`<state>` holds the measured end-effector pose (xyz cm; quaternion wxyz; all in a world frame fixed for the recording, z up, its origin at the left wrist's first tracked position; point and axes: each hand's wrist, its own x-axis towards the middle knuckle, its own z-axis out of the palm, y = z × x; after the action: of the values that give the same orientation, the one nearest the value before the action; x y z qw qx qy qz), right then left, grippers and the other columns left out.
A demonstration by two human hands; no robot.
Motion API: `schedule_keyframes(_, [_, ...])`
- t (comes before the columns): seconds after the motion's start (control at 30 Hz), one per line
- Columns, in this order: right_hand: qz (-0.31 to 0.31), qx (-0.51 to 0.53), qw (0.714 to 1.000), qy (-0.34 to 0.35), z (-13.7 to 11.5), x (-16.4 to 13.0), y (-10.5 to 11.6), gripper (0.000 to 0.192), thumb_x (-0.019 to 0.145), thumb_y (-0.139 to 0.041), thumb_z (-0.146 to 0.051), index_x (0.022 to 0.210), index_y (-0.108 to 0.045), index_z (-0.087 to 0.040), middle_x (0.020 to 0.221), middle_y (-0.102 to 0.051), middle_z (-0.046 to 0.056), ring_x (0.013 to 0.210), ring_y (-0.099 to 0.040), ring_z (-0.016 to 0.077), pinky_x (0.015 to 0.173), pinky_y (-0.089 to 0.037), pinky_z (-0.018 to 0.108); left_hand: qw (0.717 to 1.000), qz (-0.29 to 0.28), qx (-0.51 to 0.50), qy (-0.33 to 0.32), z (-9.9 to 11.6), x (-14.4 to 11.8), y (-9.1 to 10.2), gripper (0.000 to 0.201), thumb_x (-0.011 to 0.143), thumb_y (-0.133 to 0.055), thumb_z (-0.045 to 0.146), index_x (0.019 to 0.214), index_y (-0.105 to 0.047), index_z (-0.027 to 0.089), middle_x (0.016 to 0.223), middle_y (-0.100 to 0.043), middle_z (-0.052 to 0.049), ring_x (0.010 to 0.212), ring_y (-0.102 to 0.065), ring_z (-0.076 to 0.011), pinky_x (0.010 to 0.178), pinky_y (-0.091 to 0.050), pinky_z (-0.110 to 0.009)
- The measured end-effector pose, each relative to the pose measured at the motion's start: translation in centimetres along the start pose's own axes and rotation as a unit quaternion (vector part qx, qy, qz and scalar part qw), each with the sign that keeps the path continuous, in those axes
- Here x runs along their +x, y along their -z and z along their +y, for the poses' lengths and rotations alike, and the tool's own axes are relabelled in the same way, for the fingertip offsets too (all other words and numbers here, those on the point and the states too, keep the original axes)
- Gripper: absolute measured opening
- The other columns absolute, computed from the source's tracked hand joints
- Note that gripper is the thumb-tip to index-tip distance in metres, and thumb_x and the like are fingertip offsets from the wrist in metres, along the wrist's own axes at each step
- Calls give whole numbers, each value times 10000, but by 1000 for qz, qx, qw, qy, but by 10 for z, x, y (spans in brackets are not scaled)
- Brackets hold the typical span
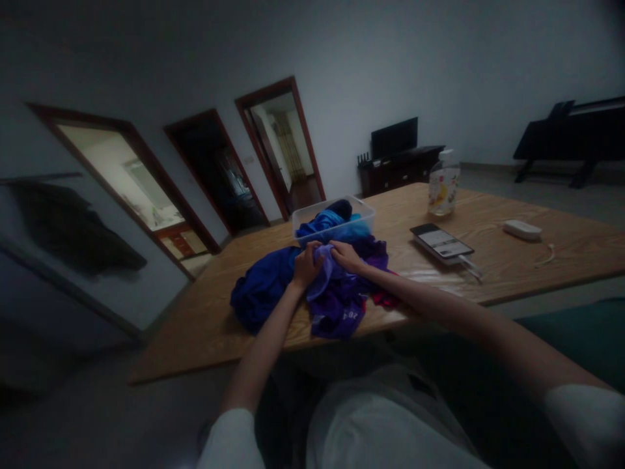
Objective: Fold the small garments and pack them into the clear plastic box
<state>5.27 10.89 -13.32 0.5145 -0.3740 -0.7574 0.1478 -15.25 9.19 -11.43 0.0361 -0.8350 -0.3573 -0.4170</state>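
Observation:
Both of my hands grip a purple garment (336, 303) with white figures printed near its lower edge; its full shape is bunched up. My left hand (307, 266) is closed on its upper left part. Close beside it, my right hand (347, 256) pinches the lighter purple cloth at the top. Left of the garment lies a heap of dark blue cloth (263, 290). Darker purple and red cloth (383, 296) spreads out under my right forearm. Just beyond my hands stands a clear plastic bin (367, 225) holding rolled or bunched blue clothes (325, 221).
On the wooden table (512, 280), a phone (442, 242) with a white cable lies to the right. Behind it stands a clear bottle (443, 185), and a small white device (522, 229) with a cord sits farther right. The table's front edge is close to my body.

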Motion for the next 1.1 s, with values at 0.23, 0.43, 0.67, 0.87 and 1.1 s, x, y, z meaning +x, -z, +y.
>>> schedule_keyframes(0.23, [51,34,997,-47,17,3,0,318,999,-383,-462,930,-580,-221,911,-709,84,824,-642,247,804,-495,355,996,8,5,-92,3,2,5,883,887,-691,756,1542,-425,226,1458,-634,-150,1330,-653,-304,1138,-518,-425])
schedule_keyframes(0.43, [38,63,996,-45,20,2,-3,335,992,-375,-500,965,-561,-222,933,-687,81,864,-645,250,830,-505,361,998,18,8,-56,15,7,6,499,996,-683,518,1395,-546,252,1310,-704,-86,1231,-700,-240,1068,-553,-364])
schedule_keyframes(0.67, [-9,26,999,-25,8,0,-4,305,996,-406,-492,902,-528,-228,885,-654,56,832,-626,229,789,-472,331,1000,3,9,28,7,8,2,285,1057,-583,451,1250,-620,245,1165,-762,-62,1091,-748,-241,948,-572,-336])
schedule_keyframes(0.87, [-13,34,999,-28,7,0,-3,281,989,-416,-477,894,-516,-233,883,-651,48,814,-604,217,796,-472,328,999,-2,11,32,8,8,3,295,1058,-580,470,1248,-624,249,1169,-764,-55,1088,-750,-235,939,-564,-322])
schedule_keyframes(1.1, [-13,42,999,-24,7,0,-5,291,983,-398,-487,883,-497,-233,858,-619,36,803,-603,214,777,-458,326,999,-4,18,34,8,8,3,288,1061,-572,460,1248,-625,248,1173,-764,-53,1093,-749,-231,948,-566,-321])
